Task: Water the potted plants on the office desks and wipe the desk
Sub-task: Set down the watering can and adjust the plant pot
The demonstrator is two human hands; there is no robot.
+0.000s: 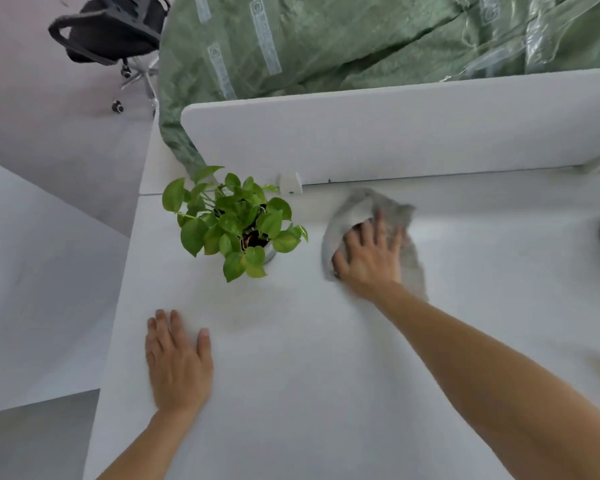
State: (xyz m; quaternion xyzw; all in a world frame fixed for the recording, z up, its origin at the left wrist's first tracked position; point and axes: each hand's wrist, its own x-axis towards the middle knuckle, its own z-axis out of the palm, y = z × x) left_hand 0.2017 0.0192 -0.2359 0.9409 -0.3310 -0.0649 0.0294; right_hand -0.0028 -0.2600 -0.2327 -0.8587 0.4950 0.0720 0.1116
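Plainly, the right hand point(369, 256) pressed a grey cloth point(355, 206) flat onto the white desk point(326, 393), its fingers straight and spread. The cloth was blurred and lay just before the white divider panel point(395, 140). The left hand point(177, 362) rested palm-down near the desk's left edge, fingers straight, holding nothing. A potted pothos point(236, 226) stood left of the cloth, apart from both hands. Behind the panel lay a green plastic-wrapped bundle point(326, 39) — its white printed labels were too blurred to read.
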